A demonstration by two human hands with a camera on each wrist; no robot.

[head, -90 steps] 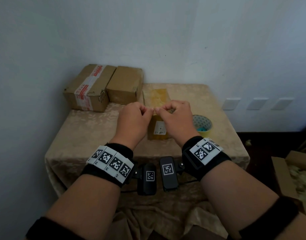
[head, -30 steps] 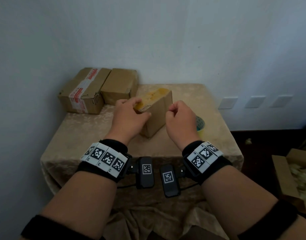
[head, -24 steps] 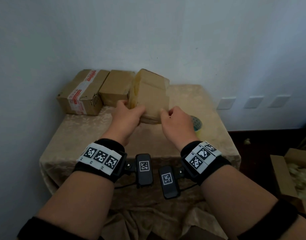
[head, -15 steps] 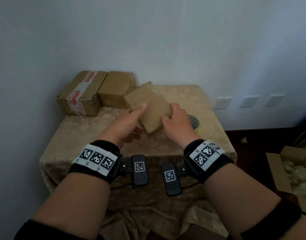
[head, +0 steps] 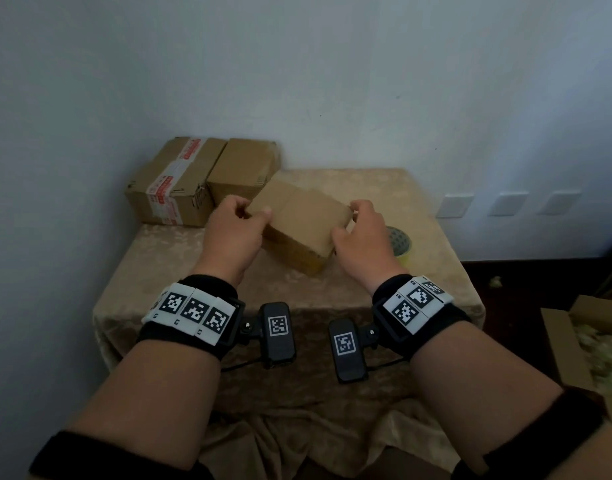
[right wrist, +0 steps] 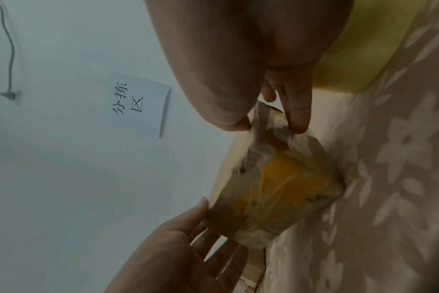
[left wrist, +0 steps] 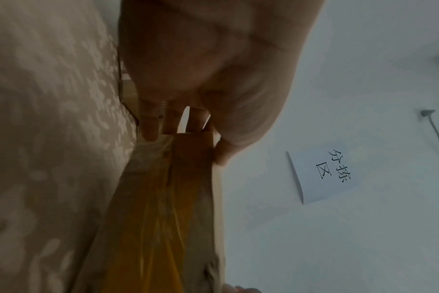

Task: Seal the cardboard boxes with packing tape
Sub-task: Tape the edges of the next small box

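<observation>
My left hand (head: 233,233) and right hand (head: 361,237) grip opposite ends of a small cardboard box (head: 302,221) on the cloth-covered table (head: 180,258), fingers curled around its edges. A tape roll (head: 401,245) lies just beside my right hand; two more boxes (head: 200,178) sit behind.

Sorting area: wall sign (right wrist: 138,105), boxes (head: 180,181)

Tape roll (head: 399,242) half hidden behind right hand (head: 361,237) (print on it unreadable).
</observation>
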